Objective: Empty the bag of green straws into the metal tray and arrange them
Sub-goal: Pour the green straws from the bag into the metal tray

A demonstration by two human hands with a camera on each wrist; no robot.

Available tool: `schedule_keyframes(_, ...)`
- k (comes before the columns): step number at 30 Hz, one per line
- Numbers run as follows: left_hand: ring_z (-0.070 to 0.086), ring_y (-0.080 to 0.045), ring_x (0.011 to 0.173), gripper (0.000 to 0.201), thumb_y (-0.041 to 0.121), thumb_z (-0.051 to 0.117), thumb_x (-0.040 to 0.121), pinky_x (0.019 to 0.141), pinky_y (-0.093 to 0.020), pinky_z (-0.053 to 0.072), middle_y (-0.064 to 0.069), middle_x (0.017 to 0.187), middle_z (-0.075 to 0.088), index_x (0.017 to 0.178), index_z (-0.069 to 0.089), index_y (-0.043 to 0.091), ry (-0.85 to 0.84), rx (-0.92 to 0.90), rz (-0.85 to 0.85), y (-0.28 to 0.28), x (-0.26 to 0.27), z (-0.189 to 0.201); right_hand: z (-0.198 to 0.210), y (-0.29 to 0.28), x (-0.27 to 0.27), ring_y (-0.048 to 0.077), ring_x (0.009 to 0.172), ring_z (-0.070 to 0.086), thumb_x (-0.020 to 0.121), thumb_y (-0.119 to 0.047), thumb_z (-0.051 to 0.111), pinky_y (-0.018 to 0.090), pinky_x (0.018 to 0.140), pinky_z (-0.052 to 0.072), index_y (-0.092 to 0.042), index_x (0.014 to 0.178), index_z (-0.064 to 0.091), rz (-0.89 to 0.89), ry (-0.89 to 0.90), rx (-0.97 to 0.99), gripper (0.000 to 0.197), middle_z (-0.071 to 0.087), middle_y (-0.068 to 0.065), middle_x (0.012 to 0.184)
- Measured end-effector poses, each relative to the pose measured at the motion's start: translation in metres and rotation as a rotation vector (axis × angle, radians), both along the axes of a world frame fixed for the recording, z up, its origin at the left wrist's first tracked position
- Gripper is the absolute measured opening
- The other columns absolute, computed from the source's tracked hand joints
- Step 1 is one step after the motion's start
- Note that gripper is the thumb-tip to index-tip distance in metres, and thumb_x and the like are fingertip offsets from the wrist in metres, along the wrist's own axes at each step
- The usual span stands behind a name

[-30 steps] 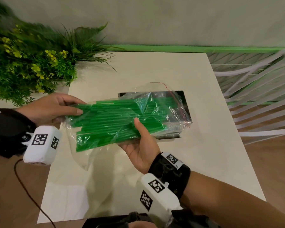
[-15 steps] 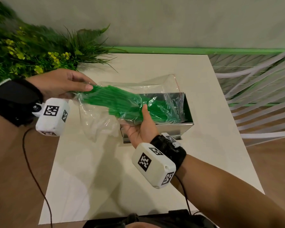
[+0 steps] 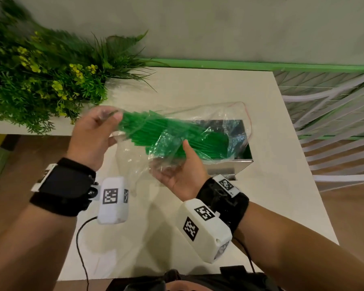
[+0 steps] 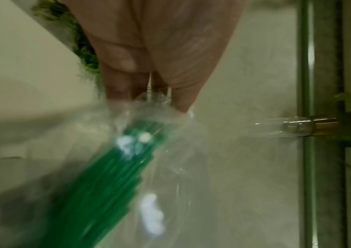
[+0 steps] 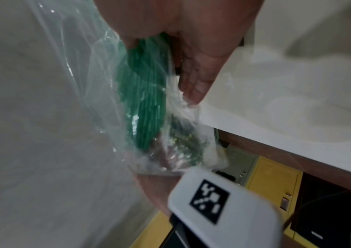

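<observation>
A clear plastic bag of green straws (image 3: 172,135) hangs tilted over the table, with its left end higher. My left hand (image 3: 114,129) pinches the bag's left end; the left wrist view shows the fingertips (image 4: 178,100) gripping crumpled plastic just above the straws (image 4: 111,176). From below, my right hand (image 3: 177,162) grips the middle of the bundle through the plastic, thumb on top. The straws (image 5: 145,100) run past its palm in the right wrist view. The bag's right end dips into the metal tray (image 3: 242,164), which the bag partly hides.
Leafy plants with yellow flowers (image 3: 40,80) crowd the table's far left corner. A white slatted chair (image 3: 334,133) stands off the right edge. The white table (image 3: 198,238) lies bare in front of the tray. A black cable (image 3: 82,248) hangs at the near left.
The bag went from level above the tray to tilted. My left hand lifted its end and came in to the right, and the straws' right ends dropped into the tray.
</observation>
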State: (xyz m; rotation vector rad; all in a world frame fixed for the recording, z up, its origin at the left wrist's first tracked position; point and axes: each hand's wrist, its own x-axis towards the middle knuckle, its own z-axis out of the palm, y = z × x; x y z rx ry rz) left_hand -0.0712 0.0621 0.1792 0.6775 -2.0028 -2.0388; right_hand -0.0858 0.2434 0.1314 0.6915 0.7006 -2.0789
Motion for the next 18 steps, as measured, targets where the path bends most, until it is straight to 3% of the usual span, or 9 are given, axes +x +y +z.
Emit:
schedule_keyframes(2,0.068,-0.009,0.078,0.011,0.014,0.056,0.093,0.062,-0.029,0.061,0.009,0.081,0.068,0.084,0.058,0.020,0.086,-0.085,0.072,0.005,-0.004,0.012,0.003,0.007,0.001,0.028,0.075,0.060,0.087,-0.054,0.050,0.034,0.062,0.060,-0.004,0.114,0.050,0.073,0.033,0.014,0.057,0.056,0.020,0.091)
schedule_keyframes(4,0.066,-0.004,0.062,0.012,0.021,0.054,0.095,0.059,-0.030,0.061,0.011,0.075,0.070,0.085,0.059,0.024,0.146,-0.116,0.106,0.004,-0.006,0.021,0.007,0.011,0.002,0.025,0.067,0.062,0.089,-0.048,0.050,0.033,0.061,0.060,-0.003,0.110,0.051,0.083,0.059,0.024,0.049,0.057,0.015,0.081)
schedule_keyframes(7,0.070,-0.014,0.070,0.016,0.022,0.053,0.095,0.068,-0.036,0.060,-0.001,0.095,0.074,0.085,0.065,0.027,0.130,-0.145,0.110,0.000,-0.009,0.022,0.011,0.010,0.005,0.026,0.068,0.062,0.094,-0.038,0.046,0.033,0.059,0.061,-0.002,0.107,0.048,0.080,0.072,0.025,0.039,0.056,0.016,0.079)
schedule_keyframes(9,0.070,-0.033,0.090,0.018,0.018,0.060,0.090,0.081,-0.048,0.058,-0.016,0.110,0.069,0.079,0.068,0.028,0.027,-0.169,0.044,0.001,-0.014,0.013,0.013,0.005,0.007,0.027,0.072,0.060,0.098,-0.033,0.041,0.033,0.058,0.061,0.000,0.101,0.049,0.093,0.078,0.031,0.034,0.055,0.017,0.081)
schedule_keyframes(12,0.062,-0.046,0.102,0.008,0.019,0.069,0.082,0.092,-0.062,0.047,-0.020,0.108,0.070,0.077,0.071,0.025,-0.079,-0.176,-0.067,0.008,-0.018,0.002,0.016,-0.001,0.008,0.028,0.072,0.060,0.100,-0.028,0.037,0.034,0.060,0.060,-0.002,0.087,0.050,0.081,0.097,0.031,0.032,0.054,0.016,0.078)
schedule_keyframes(14,0.065,-0.038,0.091,0.007,0.016,0.069,0.083,0.092,-0.057,0.046,-0.011,0.097,0.074,0.077,0.067,0.020,-0.019,-0.050,0.034,0.007,-0.021,0.001,0.019,-0.001,0.006,0.027,0.070,0.061,0.100,-0.024,0.036,0.033,0.059,0.060,-0.002,0.084,0.051,0.051,0.119,0.032,0.031,0.055,0.016,0.075)
schedule_keyframes(16,0.067,-0.020,0.080,0.009,0.015,0.065,0.086,0.084,-0.042,0.050,0.003,0.083,0.076,0.079,0.068,0.019,0.028,0.033,0.102,0.008,-0.021,-0.002,0.020,0.001,0.003,0.026,0.068,0.063,0.101,-0.022,0.036,0.032,0.060,0.060,-0.002,0.079,0.052,0.038,0.148,0.055,0.033,0.057,0.015,0.073)
schedule_keyframes(18,0.069,-0.017,0.089,0.008,0.017,0.064,0.087,0.087,-0.036,0.052,0.004,0.092,0.076,0.086,0.072,0.019,-0.025,-0.058,-0.011,0.010,-0.017,-0.008,0.020,0.004,0.002,0.023,0.065,0.064,0.100,-0.020,0.037,0.031,0.060,0.060,-0.003,0.077,0.053,0.058,0.168,0.079,0.033,0.061,0.013,0.068)
